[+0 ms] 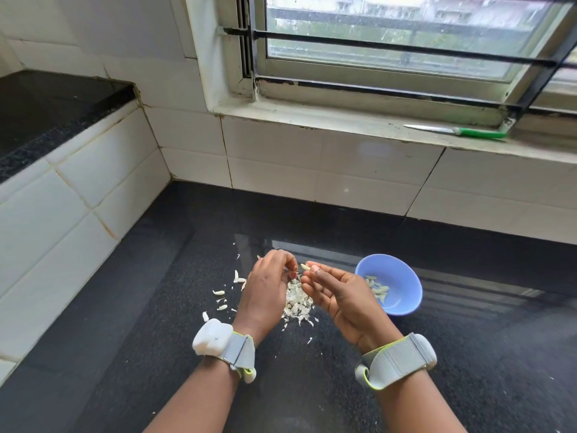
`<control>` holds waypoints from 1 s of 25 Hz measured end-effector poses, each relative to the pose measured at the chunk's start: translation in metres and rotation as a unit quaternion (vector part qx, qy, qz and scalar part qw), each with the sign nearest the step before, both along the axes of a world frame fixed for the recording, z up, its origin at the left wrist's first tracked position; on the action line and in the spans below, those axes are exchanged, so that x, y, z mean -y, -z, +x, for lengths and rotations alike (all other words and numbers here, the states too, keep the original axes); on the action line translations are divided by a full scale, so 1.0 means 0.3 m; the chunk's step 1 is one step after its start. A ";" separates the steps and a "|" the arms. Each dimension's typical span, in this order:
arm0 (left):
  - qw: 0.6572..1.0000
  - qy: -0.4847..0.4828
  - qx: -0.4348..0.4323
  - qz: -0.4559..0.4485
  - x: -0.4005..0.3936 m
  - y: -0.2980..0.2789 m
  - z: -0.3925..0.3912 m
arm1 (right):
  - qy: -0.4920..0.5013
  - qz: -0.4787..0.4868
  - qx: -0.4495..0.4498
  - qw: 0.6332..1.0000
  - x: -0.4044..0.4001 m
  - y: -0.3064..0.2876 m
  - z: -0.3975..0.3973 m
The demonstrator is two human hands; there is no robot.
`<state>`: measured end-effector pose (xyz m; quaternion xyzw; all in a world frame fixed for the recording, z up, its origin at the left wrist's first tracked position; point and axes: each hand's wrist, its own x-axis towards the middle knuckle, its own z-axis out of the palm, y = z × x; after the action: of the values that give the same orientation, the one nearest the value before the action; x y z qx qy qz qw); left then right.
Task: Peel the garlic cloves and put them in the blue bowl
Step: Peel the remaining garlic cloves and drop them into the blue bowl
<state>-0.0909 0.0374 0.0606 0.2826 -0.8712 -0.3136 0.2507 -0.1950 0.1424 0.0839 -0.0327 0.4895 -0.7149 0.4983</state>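
A small pale garlic clove (305,267) is pinched between the thumb and fingertips of my right hand (338,292), above the black counter. My left hand (268,289) hovers just left of the clove with its fingers curled towards it; whether they touch the clove I cannot tell. Under both hands lies a heap of white garlic skins (296,303). To the right of my right hand stands the blue bowl (402,276), holding several peeled cloves (377,290).
Loose skin scraps (220,300) are scattered left of the heap on the black counter (468,354). A green-handled knife (459,131) lies on the window sill at the back right. White tiled walls close the counter at the left and back.
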 end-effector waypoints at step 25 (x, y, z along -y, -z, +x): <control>0.975 -0.082 -0.114 0.170 -0.032 -0.077 0.000 | 0.020 -0.017 -0.157 0.987 0.002 0.029 0.008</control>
<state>-0.0910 0.0471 0.0837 0.3539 -0.7448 -0.4654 0.3215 -0.1925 0.1418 0.0752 -0.1429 0.5499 -0.7190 0.4003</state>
